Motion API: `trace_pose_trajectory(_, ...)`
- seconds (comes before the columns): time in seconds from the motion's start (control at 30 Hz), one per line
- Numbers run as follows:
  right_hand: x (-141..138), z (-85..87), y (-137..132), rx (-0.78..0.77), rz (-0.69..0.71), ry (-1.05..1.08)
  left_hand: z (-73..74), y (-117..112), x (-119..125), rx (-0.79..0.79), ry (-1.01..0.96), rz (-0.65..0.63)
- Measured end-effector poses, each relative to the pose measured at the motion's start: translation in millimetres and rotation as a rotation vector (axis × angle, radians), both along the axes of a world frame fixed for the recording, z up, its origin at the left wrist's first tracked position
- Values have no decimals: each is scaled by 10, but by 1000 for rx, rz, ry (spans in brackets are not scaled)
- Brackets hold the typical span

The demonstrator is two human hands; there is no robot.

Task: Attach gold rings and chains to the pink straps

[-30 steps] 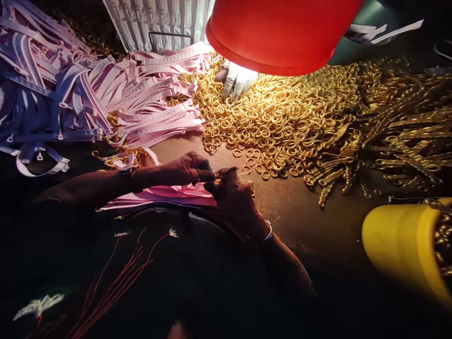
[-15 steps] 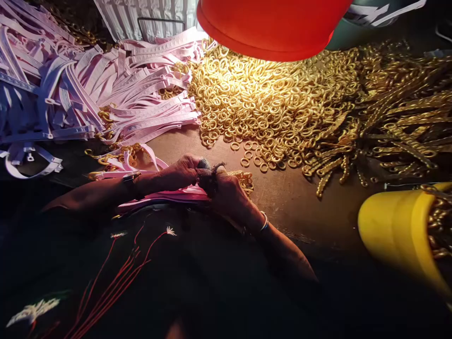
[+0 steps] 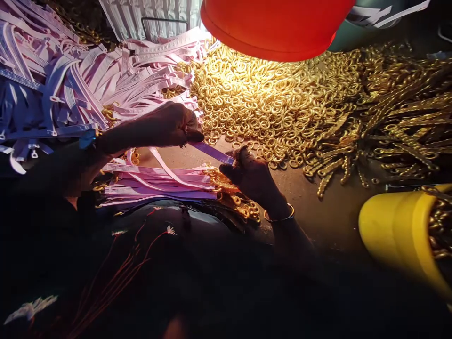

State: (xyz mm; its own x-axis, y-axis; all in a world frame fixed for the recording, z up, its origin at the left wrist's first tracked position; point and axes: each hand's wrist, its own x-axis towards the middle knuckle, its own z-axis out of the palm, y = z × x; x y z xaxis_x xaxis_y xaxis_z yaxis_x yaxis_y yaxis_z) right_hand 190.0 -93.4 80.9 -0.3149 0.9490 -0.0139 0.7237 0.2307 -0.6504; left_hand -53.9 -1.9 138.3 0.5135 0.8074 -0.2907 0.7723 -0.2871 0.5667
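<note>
A pink strap (image 3: 211, 151), purplish in shadow, stretches tilted between my two hands above the table. My left hand (image 3: 173, 126) is closed round its upper left end. At the lower right end, my right hand (image 3: 253, 176) pinches the strap, with dark wraps on the fingers. Whatever fitting sits between the right fingertips is hidden in shade. Just below both hands lies a stack of pink straps (image 3: 158, 178) with gold rings (image 3: 243, 205) at their right ends.
A large heap of gold rings (image 3: 268, 103) glows under a red lamp shade (image 3: 278, 28). To the left is a big pile of pink straps (image 3: 116, 80). Twisted gold pieces (image 3: 406, 117) lie at the right, above a tipped yellow container (image 3: 391, 226) holding gold parts.
My hands were together over the stack; now they are apart, the left up and left, the right a little right and down. The strap between them has come into sight.
</note>
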Motion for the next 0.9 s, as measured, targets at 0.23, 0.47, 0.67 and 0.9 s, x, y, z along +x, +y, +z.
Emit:
trace_pose_trajectory(0.23, -225, -5, -267, 62, 161, -318, -125, -537, -426, 79, 504, -162)
trace_pose_trajectory(0.47, -343, -240, -141, 147, 269, -195, -447, -608, -637, -56, 270, -49)
trace_pose_trajectory(0.67, -429, -453, -199, 123, 283, -225, -595, 123, -535, 313, 198, 240)
trace_pose_trajectory(0.9, -407, -534, -238, 219, 227, -247, -928, 526, -582, 300, 238, 269)
